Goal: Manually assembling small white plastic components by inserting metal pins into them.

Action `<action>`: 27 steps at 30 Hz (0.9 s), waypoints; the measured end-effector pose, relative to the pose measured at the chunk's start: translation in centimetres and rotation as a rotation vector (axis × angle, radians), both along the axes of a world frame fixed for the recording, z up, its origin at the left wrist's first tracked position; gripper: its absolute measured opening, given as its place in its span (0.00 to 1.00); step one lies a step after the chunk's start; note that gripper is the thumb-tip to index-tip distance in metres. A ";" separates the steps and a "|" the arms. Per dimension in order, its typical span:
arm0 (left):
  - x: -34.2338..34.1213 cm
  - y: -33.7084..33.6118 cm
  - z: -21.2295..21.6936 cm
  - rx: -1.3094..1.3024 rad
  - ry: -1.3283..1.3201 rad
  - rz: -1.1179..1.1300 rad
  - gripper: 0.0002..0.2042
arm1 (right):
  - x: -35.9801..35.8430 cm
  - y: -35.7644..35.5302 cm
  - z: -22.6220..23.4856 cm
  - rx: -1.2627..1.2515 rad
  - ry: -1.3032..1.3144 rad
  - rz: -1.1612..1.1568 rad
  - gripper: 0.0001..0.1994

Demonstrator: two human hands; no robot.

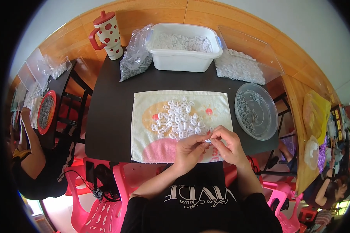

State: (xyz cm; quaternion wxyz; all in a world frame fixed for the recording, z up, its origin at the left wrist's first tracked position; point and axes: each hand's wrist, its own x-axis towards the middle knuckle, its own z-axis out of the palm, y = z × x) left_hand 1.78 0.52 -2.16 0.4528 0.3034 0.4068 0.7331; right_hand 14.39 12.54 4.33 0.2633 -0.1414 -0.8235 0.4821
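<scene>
Over the near right part of a printed towel (142,116), both my hands come together on a small white plastic piece (208,141). My left hand (191,150) pinches it from the left with thumb and fingers. From the right, the fingertips of my right hand (230,146) close on the same spot; whether they also hold a tiny metal part is too small to tell. Just beyond my hands lies a loose heap of white plastic pieces (178,120), several showing two round openings. A clear round tray (274,124) with small grey metal parts sits right of the towel.
Along the back of the dark table (109,116) stand a dotted tumbler (109,37), a bag of grey metal parts (136,64), a white bin (182,60) and a clear box of white pieces (241,70). Another person's arm (33,155) is at the left table. Pink chairs (99,211) stand nearby.
</scene>
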 end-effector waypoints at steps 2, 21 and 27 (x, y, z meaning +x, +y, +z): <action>0.0 0.0 0.0 0.007 0.028 0.013 0.11 | 0.0 0.0 0.0 0.065 -0.029 0.009 0.01; 0.6 0.3 -0.1 0.033 -0.066 0.202 0.13 | 0.5 1.3 -1.3 0.071 0.065 -0.215 0.08; -0.4 -0.2 0.8 0.099 -0.196 0.302 0.11 | 0.5 0.9 -1.0 0.265 -0.068 -0.115 0.10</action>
